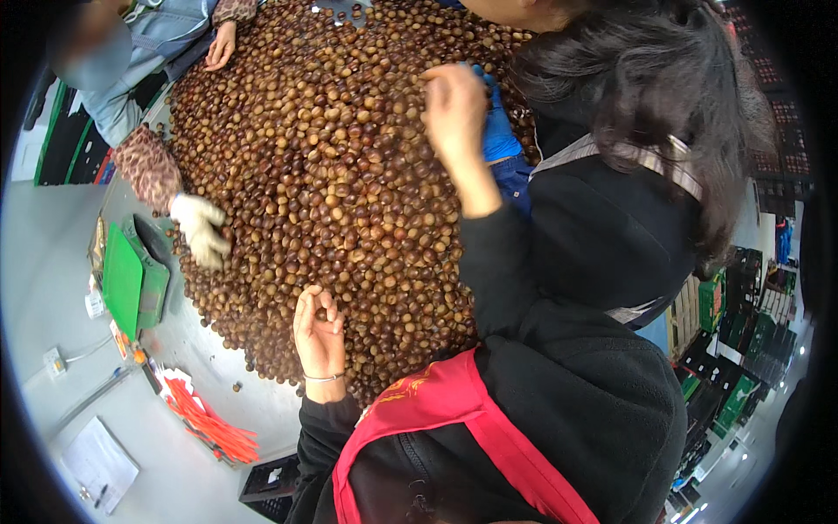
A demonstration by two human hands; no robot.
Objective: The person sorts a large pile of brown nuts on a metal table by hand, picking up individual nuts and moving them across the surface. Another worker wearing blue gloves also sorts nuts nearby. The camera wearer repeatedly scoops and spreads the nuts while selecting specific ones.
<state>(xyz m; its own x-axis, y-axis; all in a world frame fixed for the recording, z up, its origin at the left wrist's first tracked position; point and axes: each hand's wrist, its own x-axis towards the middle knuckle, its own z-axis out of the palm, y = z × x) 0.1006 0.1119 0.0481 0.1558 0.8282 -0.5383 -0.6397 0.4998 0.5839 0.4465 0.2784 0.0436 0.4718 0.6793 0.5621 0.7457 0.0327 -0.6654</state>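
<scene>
A broad heap of loose brown chestnuts (pixel 340 196) covers the metal table (pixel 209 360). My left hand (pixel 319 340), with a thin bracelet at the wrist, is over the near edge of the heap, palm turned up and fingers loosely curled; no chestnut is plain in it. My right hand (pixel 455 108) is raised above the right side of the heap, blurred, with bent fingers; whether it holds anything is unclear. It partly covers a co-worker's blue-gloved hand (pixel 499 128).
Across the heap are a co-worker's white-gloved hand (pixel 200 229) and bare hand (pixel 221 47). Another co-worker's head (pixel 628 85) is close on the right. A green plastic container (pixel 124 281) and orange-red net strips (pixel 209 419) lie at the left; crates (pixel 733 406) stand at the far right.
</scene>
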